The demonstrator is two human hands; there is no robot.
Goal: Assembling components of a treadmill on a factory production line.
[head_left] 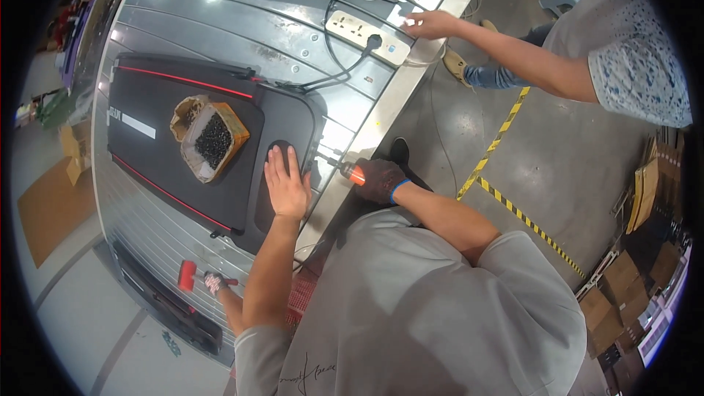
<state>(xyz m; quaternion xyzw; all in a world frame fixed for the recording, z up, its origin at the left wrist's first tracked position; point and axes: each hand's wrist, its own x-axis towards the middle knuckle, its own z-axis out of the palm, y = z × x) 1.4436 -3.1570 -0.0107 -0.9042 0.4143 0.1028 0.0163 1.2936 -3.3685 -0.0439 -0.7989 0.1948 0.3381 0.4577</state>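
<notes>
A flat black unit with red edge lines (147, 148), which looks like a walking-pad treadmill, lies on the metal workbench. My bare left hand (288, 187) rests flat on its near end, fingers stretched out. On top of the unit sits an opened cardboard box of small black screws (213, 138), to the left of that hand. My right hand (380, 180), in a dark glove with a blue cuff, is wrapped round an orange and black power screwdriver (353, 173). The driver's tip points left, toward the unit's end, over the bench edge.
A white power strip (367, 38) with a plugged-in black cable lies farther along the metal bench (213, 11). A co-worker's hand (433, 24) reaches there from the right. Another person's gloved hand (214, 283) holds a red mallet (187, 276) at lower left. Cardboard boxes (623, 282) stand right.
</notes>
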